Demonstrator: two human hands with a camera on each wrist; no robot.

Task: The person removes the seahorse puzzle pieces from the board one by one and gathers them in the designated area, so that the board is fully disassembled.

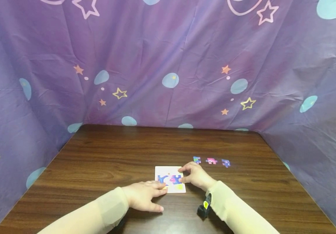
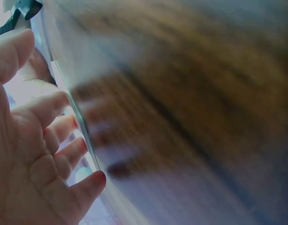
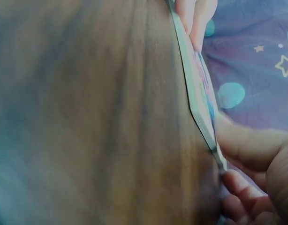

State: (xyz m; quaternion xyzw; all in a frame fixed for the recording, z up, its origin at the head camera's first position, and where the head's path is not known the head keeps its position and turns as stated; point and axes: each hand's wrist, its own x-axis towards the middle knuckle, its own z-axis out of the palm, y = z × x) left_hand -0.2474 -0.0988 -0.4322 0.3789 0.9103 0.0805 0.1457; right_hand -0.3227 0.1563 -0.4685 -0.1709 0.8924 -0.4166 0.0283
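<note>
A small white puzzle board lies flat on the table, with blue and pink jigsaw pieces in its middle part. My left hand lies over its near left corner, fingers spread and fairly straight, fingertips on the board; the left thumb stays apart, pointing right. At the right edge, my right hand holds the board between thumb and fingers, the thumb over the pieces at that side. The right wrist view shows the board edge side-on, with the right thumb over it and curled fingertips beside its corner.
Three loose jigsaw pieces lie in a row beyond my right hand: a blue-green one, a pink one and a blue one. The brown wooden table is bordered by a purple patterned cloth.
</note>
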